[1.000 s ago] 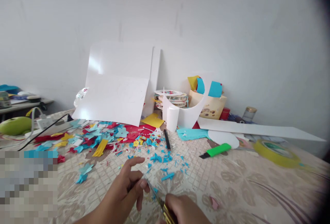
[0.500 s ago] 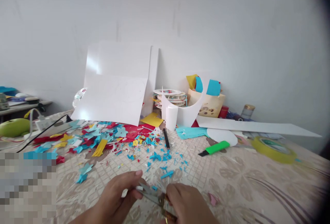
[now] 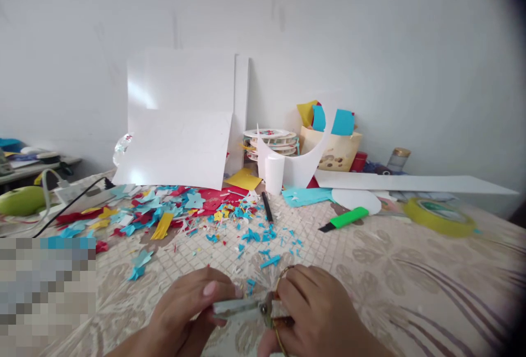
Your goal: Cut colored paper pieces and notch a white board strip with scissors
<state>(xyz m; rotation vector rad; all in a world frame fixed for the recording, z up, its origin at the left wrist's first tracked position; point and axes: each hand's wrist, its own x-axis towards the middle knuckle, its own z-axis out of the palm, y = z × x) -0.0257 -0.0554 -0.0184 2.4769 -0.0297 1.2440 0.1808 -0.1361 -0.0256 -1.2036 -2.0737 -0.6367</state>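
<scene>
My right hand [image 3: 314,305] is wrapped round the handles of a pair of scissors [image 3: 263,307], whose blades point left. At the blade tips, my left hand [image 3: 193,302] has its thumb and fingers pressed together; what they hold, if anything, is too small to tell. Small blue paper scraps [image 3: 250,285] lie just beyond the blades. Farther back is a pile of blue, red, yellow and white paper cutouts [image 3: 152,209]. A black pen [image 3: 267,207] rests beside the scraps.
A green cutter [image 3: 349,219] and yellow tape roll [image 3: 439,217] lie to the right. White boards [image 3: 181,148], a white cylinder [image 3: 274,175] and a beige container [image 3: 329,149] stand at the back. A power strip [image 3: 78,198] is at left.
The scissors have turned to lie nearly level across the view. My right hand has shifted right and up, and my left hand's fingers have closed up near the blades. The view has tilted slightly.
</scene>
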